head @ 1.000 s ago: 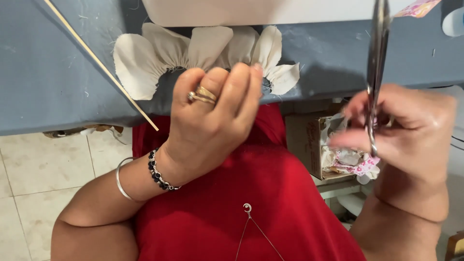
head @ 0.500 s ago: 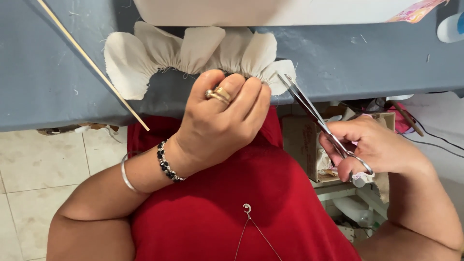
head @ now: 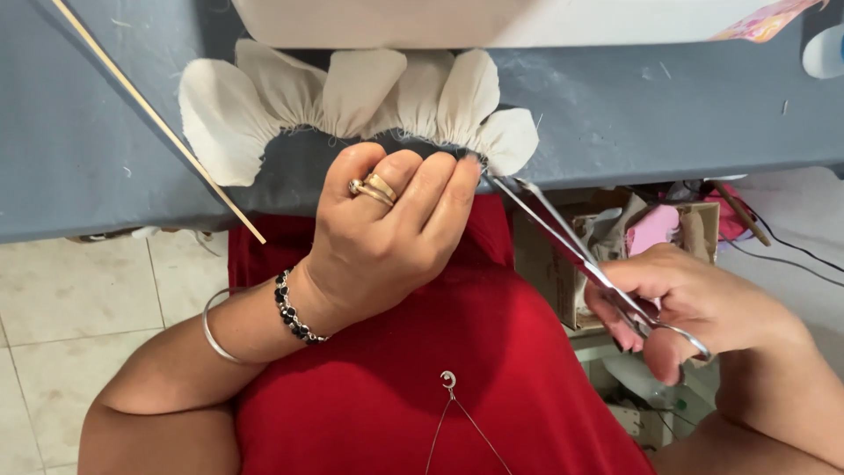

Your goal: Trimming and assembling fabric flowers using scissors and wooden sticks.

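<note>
Across the top of the frame, a blue-grey flat surface (head: pixel 79 167), its near edge running left to right. At upper centre, on that surface, a cream gathered fabric strip with petal-like lobes (head: pixel 352 92), arched, long axis left to right, gathered edge facing down toward the hands. Behind it, at the top edge, a pale rectangular board (head: pixel 492 19). In the lower middle, a red garment (head: pixel 387 387) filling the lap, with a thin silver pendant chain (head: pixel 450 387) lying on it.

Centre of frame: left hand (head: pixel 378 242), fingers (head: pixel 422 189) curled and pressed together, pinching the gathered edge near the strip's right end; gold rings, a black beaded bracelet and a silver bangle on that arm. Lower right: right hand (head: pixel 694 308), fingers through the loops of long slim silver scissors (head: pixel 571 251), closed around the handles. Blades angled up and left, tips just beside the left fingertips and the rightmost lobe; gap between blades too slim to judge. Left hand already on the fabric, right hand well apart, joined only by the blades.

At upper left, a thin wooden stick (head: pixel 158 119) lying diagonally on the surface, clear of the blades. Right of centre, below the surface, an open cardboard box with pink scraps (head: pixel 655 230). Lower left, pale floor tiles (head: pixel 79 299).
</note>
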